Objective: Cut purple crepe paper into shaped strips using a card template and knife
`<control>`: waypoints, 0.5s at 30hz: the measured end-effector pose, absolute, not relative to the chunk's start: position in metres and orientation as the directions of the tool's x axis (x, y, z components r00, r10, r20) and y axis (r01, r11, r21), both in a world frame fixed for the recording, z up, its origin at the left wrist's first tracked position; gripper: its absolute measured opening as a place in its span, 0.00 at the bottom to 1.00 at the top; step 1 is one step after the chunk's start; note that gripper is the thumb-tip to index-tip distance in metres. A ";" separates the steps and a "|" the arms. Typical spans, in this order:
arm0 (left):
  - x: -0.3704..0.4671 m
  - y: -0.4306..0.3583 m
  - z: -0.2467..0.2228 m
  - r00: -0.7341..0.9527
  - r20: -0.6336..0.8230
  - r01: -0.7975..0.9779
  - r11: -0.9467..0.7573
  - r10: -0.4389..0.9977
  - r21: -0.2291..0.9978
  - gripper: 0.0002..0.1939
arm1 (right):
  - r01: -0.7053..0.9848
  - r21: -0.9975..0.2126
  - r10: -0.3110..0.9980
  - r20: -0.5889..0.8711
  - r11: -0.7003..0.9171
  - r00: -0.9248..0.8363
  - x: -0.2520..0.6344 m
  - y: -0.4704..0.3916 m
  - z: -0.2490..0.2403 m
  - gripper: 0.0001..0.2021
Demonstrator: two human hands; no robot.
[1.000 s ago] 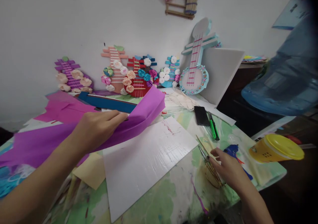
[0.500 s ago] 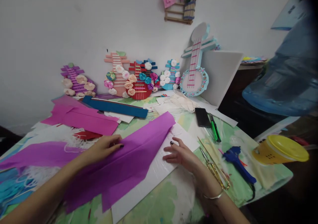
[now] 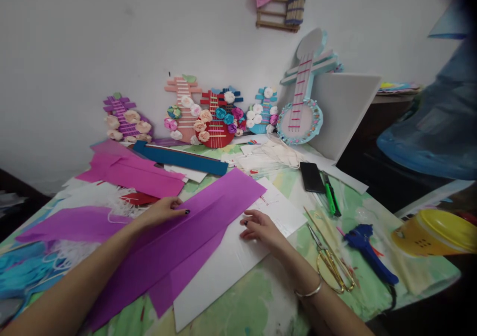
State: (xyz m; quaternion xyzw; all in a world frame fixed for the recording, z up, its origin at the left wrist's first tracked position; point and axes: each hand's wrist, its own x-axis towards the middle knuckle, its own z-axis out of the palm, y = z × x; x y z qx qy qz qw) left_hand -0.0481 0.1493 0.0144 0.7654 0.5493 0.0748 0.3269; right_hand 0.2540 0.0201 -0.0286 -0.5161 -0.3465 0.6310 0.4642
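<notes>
While a lidded yellow tub [image 3: 415,237] hid its contents at right, purple paper [image 3: 186,236] overlapped a white board [image 3: 219,272], lower centre; the left hand [image 3: 161,213] touched the paper, grip unclear; the right hand [image 3: 264,232], fingers apart, hung left of scissors [image 3: 321,246].

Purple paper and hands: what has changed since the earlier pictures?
The purple paper came down and now lies partly over the white board. The right hand moved left from the scissors to the board. The left hand remains at the paper; phone and tub are unmoved.
</notes>
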 end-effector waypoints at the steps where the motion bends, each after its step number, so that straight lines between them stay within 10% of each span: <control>1: -0.045 0.152 0.016 0.404 -0.278 0.773 -0.163 0.871 0.613 0.20 | -0.217 -0.926 0.950 -0.311 -0.308 -0.021 0.254 0.020 -0.032 0.19; 15: -0.002 0.138 0.036 0.726 -0.330 0.132 0.349 0.603 0.928 0.28 | -0.350 -0.833 0.902 -0.376 -0.429 -0.212 0.261 0.016 -0.048 0.14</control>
